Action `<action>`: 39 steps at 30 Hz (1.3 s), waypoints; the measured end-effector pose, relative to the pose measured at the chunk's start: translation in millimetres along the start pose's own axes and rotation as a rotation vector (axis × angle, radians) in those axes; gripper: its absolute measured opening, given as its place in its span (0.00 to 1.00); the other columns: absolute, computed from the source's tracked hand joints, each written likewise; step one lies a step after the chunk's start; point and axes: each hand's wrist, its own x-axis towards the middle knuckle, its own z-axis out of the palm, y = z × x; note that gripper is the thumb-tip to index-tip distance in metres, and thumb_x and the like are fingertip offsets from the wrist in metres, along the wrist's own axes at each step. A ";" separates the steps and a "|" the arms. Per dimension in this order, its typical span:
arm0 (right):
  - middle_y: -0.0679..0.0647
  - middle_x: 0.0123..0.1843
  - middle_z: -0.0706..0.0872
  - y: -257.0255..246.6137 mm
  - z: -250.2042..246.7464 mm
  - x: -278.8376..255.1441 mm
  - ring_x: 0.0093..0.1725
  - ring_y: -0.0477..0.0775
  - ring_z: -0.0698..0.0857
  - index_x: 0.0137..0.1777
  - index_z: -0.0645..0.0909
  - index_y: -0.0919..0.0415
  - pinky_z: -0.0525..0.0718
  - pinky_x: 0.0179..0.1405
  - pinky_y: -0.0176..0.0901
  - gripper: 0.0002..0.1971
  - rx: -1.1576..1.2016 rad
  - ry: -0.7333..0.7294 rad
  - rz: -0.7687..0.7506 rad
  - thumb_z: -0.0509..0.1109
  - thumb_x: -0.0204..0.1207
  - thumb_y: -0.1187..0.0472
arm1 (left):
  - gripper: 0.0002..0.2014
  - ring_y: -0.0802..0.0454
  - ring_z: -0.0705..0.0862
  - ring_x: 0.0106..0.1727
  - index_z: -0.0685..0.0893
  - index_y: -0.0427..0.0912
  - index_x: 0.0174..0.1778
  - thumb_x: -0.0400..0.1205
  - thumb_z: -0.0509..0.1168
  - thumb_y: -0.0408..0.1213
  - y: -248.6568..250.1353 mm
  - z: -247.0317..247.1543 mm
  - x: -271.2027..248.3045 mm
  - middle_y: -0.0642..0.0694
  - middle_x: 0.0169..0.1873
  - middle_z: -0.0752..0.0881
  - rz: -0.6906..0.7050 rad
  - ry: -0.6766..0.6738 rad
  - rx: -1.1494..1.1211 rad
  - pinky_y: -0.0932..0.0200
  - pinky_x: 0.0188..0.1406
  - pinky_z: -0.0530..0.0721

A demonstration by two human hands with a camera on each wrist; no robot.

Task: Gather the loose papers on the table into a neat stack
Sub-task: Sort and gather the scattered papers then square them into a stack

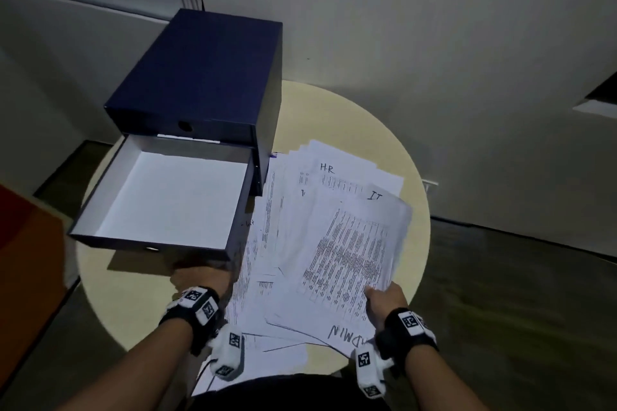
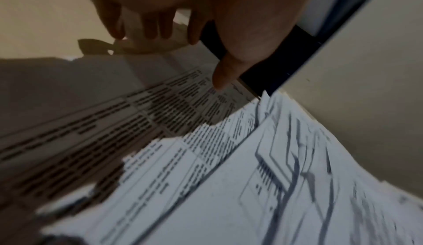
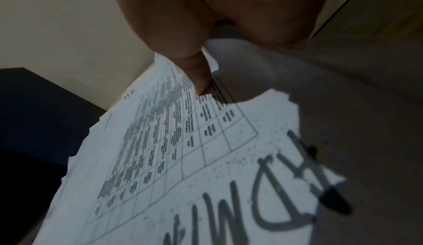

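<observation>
Loose printed papers (image 1: 334, 227) lie fanned over the right half of a round cream table (image 1: 334, 110), some marked "H.R", "IT" and "ADMIN". My right hand (image 1: 384, 299) grips the near right corner of a tilted bundle. Its thumb (image 3: 199, 71) lies on the top "ADMIN" sheet (image 3: 206, 167), with the fingers hidden beneath. My left hand (image 1: 203, 277) is at the papers' left edge, just below the open drawer's front. Its thumb (image 2: 220, 78) presses on a printed sheet (image 2: 160, 115), and its fingers curl over a lifted paper edge.
A dark blue drawer box (image 1: 200, 77) stands at the table's back left. Its lower drawer (image 1: 173, 190) is pulled out, white inside and holding nothing, and overhangs the papers' left side. An orange object (image 1: 26, 260) sits at the far left. Dark floor surrounds the table.
</observation>
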 end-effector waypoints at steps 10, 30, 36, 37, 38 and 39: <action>0.66 0.69 0.81 10.9 6.5 19.8 0.66 0.69 0.82 0.78 0.67 0.68 0.82 0.59 0.56 0.35 -0.020 0.002 0.043 0.73 0.77 0.51 | 0.21 0.33 0.86 0.56 0.84 0.23 0.57 0.83 0.65 0.43 4.5 27.0 -10.4 0.28 0.57 0.86 0.115 -0.208 -0.239 0.53 0.48 0.80; 0.62 0.55 0.82 15.2 -16.0 18.1 0.50 0.64 0.82 0.76 0.66 0.71 0.83 0.43 0.51 0.30 -0.043 -0.014 0.022 0.70 0.81 0.56 | 0.18 0.43 0.88 0.39 0.80 0.39 0.35 0.77 0.64 0.53 40.7 31.4 -21.3 0.44 0.30 0.84 0.335 -0.386 0.093 0.54 0.50 0.86; 0.68 0.76 0.74 15.3 -17.2 19.0 0.70 0.69 0.79 0.82 0.60 0.69 0.80 0.60 0.53 0.36 -0.056 -0.024 0.043 0.71 0.80 0.54 | 0.18 0.46 0.80 0.38 0.90 0.38 0.49 0.76 0.67 0.50 38.1 25.3 -36.8 0.42 0.43 0.89 0.460 -0.186 0.252 0.51 0.47 0.87; 0.68 0.78 0.72 16.3 -18.1 19.7 0.72 0.69 0.77 0.83 0.58 0.69 0.78 0.61 0.53 0.37 -0.050 -0.020 0.042 0.70 0.81 0.55 | 0.17 0.46 0.79 0.39 0.89 0.37 0.49 0.78 0.65 0.49 40.6 18.4 -48.0 0.41 0.46 0.89 0.496 -0.136 0.242 0.51 0.48 0.86; 0.68 0.79 0.71 15.2 -18.9 18.3 0.73 0.69 0.75 0.83 0.57 0.69 0.77 0.62 0.54 0.37 -0.047 -0.019 0.041 0.70 0.81 0.55 | 0.16 0.46 0.78 0.42 0.88 0.37 0.48 0.81 0.63 0.47 43.7 11.0 -60.5 0.40 0.50 0.87 0.533 -0.100 0.228 0.52 0.49 0.84; 0.68 0.80 0.70 15.0 -19.0 18.5 0.74 0.70 0.74 0.83 0.56 0.69 0.77 0.63 0.54 0.37 -0.042 -0.014 0.036 0.70 0.81 0.55 | 0.15 0.46 0.78 0.46 0.88 0.36 0.47 0.84 0.61 0.44 47.3 6.6 -70.6 0.40 0.52 0.85 0.588 -0.078 0.216 0.53 0.52 0.83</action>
